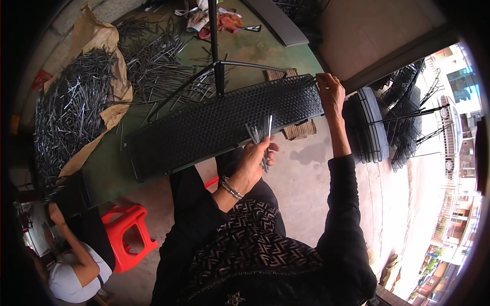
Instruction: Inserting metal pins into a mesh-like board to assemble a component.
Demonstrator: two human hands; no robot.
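A long black mesh panel (219,122) with a honeycomb pattern lies across the near edge of the green table, its right end reaching past the table. My left hand (256,157) is closed around a bundle of thin grey metal strips (259,136) held over the panel's near side. At the panel's far right corner, my right hand (332,92) has its fingers bent and pressed together on the edge. Whether a small strip sits between those fingertips is too small to make out.
Loose strips (158,66) cover the table's left, beside a torn brown paper sack (122,84) full of them. A black stand (214,61) rises behind the panel. Stacked black panels (365,125) stand at right. A person (76,270) works near a red stool (127,234).
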